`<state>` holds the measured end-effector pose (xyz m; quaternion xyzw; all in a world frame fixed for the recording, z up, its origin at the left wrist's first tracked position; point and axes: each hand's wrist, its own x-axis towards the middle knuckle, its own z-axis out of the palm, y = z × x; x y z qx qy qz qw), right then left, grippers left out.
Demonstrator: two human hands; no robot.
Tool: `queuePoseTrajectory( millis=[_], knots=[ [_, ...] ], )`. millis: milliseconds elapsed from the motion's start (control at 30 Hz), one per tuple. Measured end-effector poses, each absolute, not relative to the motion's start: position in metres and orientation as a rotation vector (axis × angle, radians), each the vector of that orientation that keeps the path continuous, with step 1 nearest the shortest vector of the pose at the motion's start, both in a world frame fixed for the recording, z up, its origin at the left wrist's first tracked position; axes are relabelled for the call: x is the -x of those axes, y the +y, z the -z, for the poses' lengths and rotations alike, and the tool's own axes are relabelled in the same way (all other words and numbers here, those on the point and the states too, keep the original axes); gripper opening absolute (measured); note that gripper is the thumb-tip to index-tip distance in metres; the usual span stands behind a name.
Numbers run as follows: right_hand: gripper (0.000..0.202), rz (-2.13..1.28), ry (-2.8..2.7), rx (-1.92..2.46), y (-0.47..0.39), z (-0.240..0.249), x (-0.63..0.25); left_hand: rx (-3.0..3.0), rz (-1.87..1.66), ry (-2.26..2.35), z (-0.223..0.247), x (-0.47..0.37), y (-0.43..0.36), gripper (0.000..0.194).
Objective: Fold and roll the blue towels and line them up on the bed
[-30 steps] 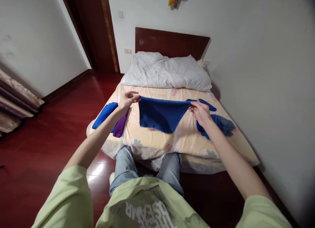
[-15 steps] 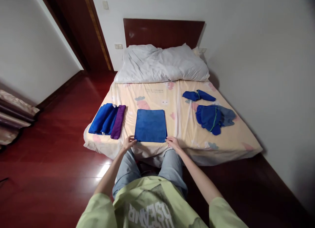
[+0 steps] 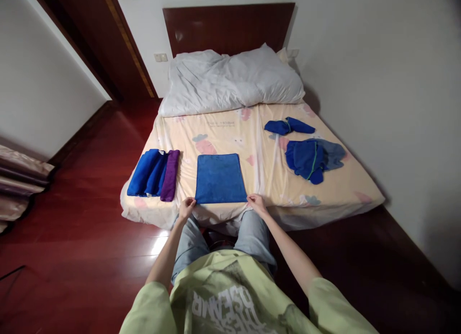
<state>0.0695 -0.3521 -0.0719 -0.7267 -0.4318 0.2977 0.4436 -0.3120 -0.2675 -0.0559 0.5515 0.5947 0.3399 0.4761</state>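
A blue towel [image 3: 221,179] lies flat and squared out on the bed in front of me. My left hand [image 3: 187,208] pinches its near left corner, and my right hand [image 3: 256,203] pinches its near right corner. The towel's near edge runs straight between the two hands. Left of it, close to my left hand, several folded or rolled blue towels [image 3: 147,173] lie side by side with a purple one [image 3: 170,175]. To the right sits a crumpled heap of blue cloths [image 3: 306,160], and beyond that a bunched blue cloth [image 3: 289,126].
The bed [image 3: 230,132] has a cream sheet with carrot prints. A white quilt [image 3: 234,79] is bunched against the dark wooden headboard [image 3: 230,29]. A wall [image 3: 389,84] runs along the right side. Striped curtains [image 3: 21,175] hang at the far left above the red floor [image 3: 86,214].
Both hands have stayed at the towel's near corners, now in a tighter pinch, slightly farther apart, with the near edge drawn straighter. The camera view has tilted down a little.
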Motion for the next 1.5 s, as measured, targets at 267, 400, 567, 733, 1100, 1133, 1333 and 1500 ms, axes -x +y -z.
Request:
queuePoseTrajectory(
  millis=[267, 400, 567, 733, 1100, 1133, 1333, 1500],
  knots=[
    [0.02, -0.569, -1.266, 1.962, -0.36, 0.06, -0.055, -1.458, -0.838, 1.579, 0.056, 0.305, -0.273, 0.031],
    [0.041, -0.195, -1.657, 1.89, -0.366, 0.046, -0.046, -1.639, -0.849, 1.657, 0.052, 0.302, -0.282, 0.034],
    [0.049, -0.249, -2.061, 1.744, -0.375, 0.052, -0.045, -2.23, -0.726, 1.436, 0.045, 0.303, -0.288, 0.043],
    [0.051, -0.295, -2.086, 1.739, -0.385, 0.067, -0.053, -2.47, -0.39, 1.152, 0.051, 0.309, -0.278, 0.057],
    [0.053, -0.453, -1.935, 1.634, -0.376, 0.064, -0.067, -2.318, -0.549, 1.209, 0.066, 0.307, -0.263, 0.054],
    [0.054, -0.465, -1.912, 1.639, -0.374, 0.063, -0.068, -2.298, -0.573, 1.22, 0.065, 0.305, -0.261, 0.053],
    [0.047, -0.506, -1.748, 1.675, -0.362, 0.061, -0.066, -2.119, -0.739, 1.258, 0.056, 0.297, -0.254, 0.05],
    [0.04, -0.454, -1.253, 1.79, -0.337, 0.074, -0.066, -1.885, -0.923, 1.405, 0.054, 0.288, -0.244, 0.032]
  ],
)
